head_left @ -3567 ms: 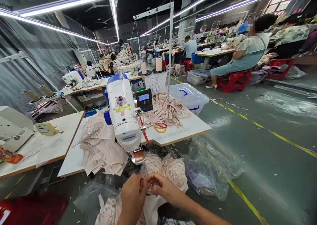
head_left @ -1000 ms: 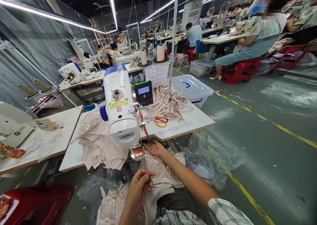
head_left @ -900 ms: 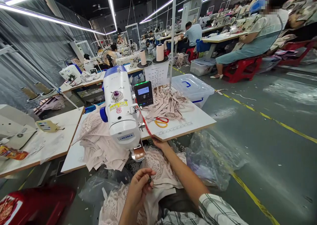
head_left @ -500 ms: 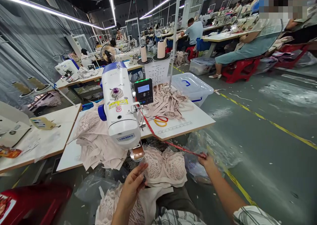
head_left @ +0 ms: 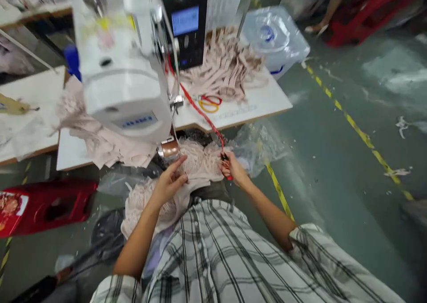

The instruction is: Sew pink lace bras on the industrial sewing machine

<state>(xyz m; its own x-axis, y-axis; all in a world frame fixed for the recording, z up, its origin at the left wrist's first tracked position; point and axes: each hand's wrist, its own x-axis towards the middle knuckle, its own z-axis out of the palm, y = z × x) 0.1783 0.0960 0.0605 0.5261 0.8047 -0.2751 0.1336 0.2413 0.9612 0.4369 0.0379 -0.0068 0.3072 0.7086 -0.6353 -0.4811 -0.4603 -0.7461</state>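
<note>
My right hand [head_left: 233,167] is closed around the end of a red cord [head_left: 200,112], which runs taut up to the white sewing machine [head_left: 123,89]. My left hand [head_left: 170,181] lies on a beige lace garment [head_left: 200,163] spread over my lap, its fingertips pinched on the fabric just below the machine's presser foot. What the fingers hold beyond the lace is too blurred to tell. My checked shirt fills the bottom of the view.
On the white table [head_left: 263,107] lie yellow-and-red scissors [head_left: 209,103], a heap of beige straps [head_left: 227,67] and a black control panel [head_left: 185,27]. A clear plastic box [head_left: 275,36] stands behind, a plastic bag [head_left: 253,147] hangs at the table edge, and a red stool [head_left: 46,203] sits at left.
My head has tipped down and forward. My right hand pulled the red cord out to the right, then brought its end back to the lace garment. My left hand stays on the fabric.
</note>
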